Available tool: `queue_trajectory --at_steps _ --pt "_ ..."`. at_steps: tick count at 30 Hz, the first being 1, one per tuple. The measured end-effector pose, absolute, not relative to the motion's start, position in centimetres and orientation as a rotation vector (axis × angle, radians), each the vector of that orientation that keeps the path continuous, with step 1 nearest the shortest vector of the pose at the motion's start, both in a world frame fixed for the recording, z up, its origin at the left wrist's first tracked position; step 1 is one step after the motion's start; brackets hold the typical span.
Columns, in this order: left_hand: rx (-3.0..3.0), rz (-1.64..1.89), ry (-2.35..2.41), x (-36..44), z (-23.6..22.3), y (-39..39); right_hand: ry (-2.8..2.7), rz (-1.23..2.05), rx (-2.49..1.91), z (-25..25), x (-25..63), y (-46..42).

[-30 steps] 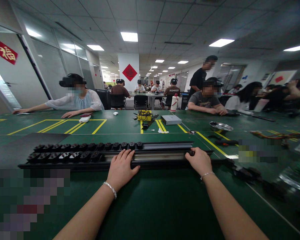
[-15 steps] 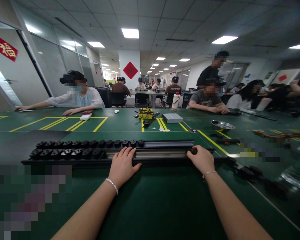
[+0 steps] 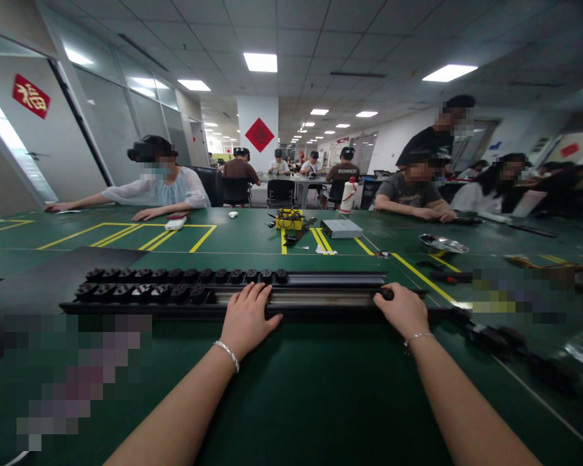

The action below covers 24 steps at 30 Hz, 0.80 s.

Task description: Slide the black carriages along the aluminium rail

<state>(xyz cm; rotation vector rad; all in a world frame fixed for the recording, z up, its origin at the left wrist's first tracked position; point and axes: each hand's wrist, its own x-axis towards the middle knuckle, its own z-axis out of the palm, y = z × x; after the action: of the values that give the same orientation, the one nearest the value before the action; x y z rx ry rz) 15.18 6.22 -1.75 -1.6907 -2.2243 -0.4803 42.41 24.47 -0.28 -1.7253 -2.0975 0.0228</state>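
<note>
A long black rail (image 3: 320, 294) lies across the green table (image 3: 291, 401) in front of me. Two rows of several black round parts (image 3: 146, 285) fill its left half; the right half shows bare metal channels. My left hand (image 3: 250, 318) rests flat on the rail's near edge, fingers stretched out and together. My right hand (image 3: 404, 310) is at the rail's right end, fingers pinched on a small black part (image 3: 387, 294).
Yellow floor-style lines mark the table. Farther back lie a yellow box (image 3: 291, 220), a grey flat box (image 3: 341, 228) and a metal dish (image 3: 442, 244). Black loose parts (image 3: 495, 338) sit at my right. Several other people sit around this table and beyond.
The view has shifted a little to the left, so everything sits further right in frame. Both hands keep their places on the rail.
</note>
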Motion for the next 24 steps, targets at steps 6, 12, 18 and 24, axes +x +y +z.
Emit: queue_trajectory --at_steps 6,12,18,24 --pt "-1.691 -0.484 -2.237 15.23 -1.68 6.21 -2.097 0.024 -1.713 -0.31 42.41 24.49" --pt "-1.691 -0.49 -2.236 15.2 -1.74 6.22 -2.099 0.01 -1.718 -0.35 42.46 24.51" --pt "-1.696 -0.493 -2.218 15.16 -1.65 6.17 -2.099 0.017 -1.707 -0.42 42.51 24.55" --pt "-1.69 -0.478 -2.241 15.26 -1.53 6.15 -2.078 0.024 -1.707 -0.49 42.54 24.58"
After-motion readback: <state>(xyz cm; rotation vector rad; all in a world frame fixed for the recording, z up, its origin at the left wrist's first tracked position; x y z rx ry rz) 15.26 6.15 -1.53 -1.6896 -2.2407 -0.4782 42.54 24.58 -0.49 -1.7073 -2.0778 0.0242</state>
